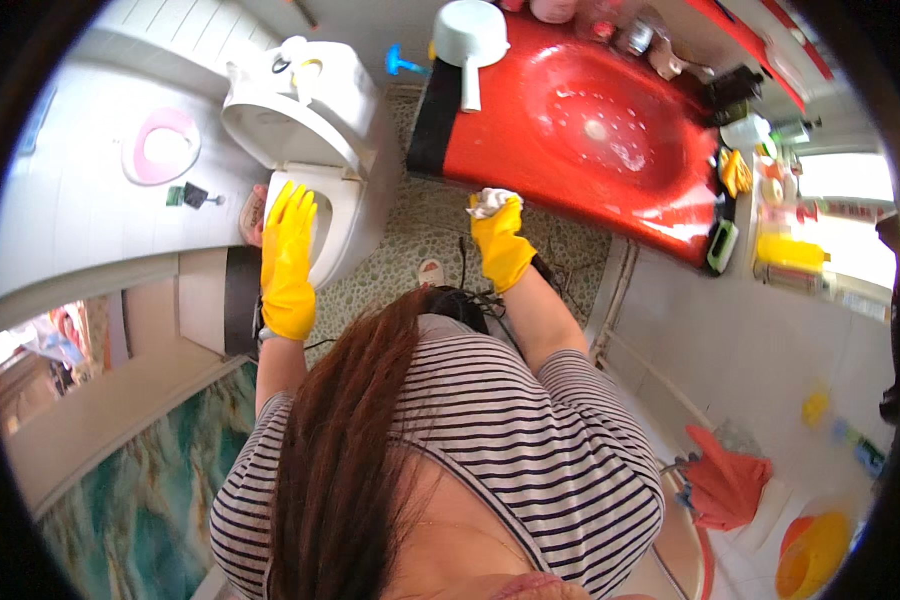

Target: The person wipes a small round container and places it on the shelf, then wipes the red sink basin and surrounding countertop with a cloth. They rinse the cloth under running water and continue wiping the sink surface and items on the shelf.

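Observation:
Both my hands wear yellow rubber gloves. My left hand [289, 259] is stretched flat over the near left side of the toilet seat [337, 232], with nothing in it; I cannot tell if it touches the seat. Behind it the toilet lid [292, 127] is raised against the white cistern [337, 79]. In front of the red washbasin counter [495, 154], my right hand [501, 244] grips a crumpled whitish cloth [493, 202]. The red basin [600, 127] holds some suds or water drops.
A white long-handled dipper [471, 45] rests on the counter's left corner. Bottles and a yellow cloth [736, 174] line its right end. A pink potty seat [161, 146] hangs on the left wall. Pebble-patterned flooring [405, 225] and cables [487, 300] lie below me.

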Tool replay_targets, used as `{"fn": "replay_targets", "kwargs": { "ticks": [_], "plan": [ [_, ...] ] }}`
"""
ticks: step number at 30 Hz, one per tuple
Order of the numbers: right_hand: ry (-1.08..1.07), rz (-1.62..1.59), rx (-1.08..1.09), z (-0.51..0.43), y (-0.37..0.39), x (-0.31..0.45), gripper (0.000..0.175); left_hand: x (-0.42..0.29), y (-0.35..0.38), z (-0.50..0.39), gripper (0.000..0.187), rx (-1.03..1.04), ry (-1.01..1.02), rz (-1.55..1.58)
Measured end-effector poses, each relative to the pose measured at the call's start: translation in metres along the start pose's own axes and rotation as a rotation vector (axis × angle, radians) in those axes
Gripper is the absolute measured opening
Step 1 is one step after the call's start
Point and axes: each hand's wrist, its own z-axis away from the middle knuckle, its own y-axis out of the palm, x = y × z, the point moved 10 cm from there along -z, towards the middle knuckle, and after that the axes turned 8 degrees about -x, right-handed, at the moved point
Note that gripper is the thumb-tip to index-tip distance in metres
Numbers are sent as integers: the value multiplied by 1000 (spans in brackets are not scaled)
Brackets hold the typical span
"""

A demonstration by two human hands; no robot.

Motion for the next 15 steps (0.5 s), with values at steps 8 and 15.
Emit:
{"fn": "replay_targets", "kwargs": {
  "ticks": [8, 15],
  "plan": [
    [418, 24, 927, 22, 96, -147, 30, -36, -112, 41, 48, -293, 47, 96],
    [-6, 1049, 112, 77, 104, 37, 43, -20, -120, 36, 44, -294, 91, -330]
  ]
}}
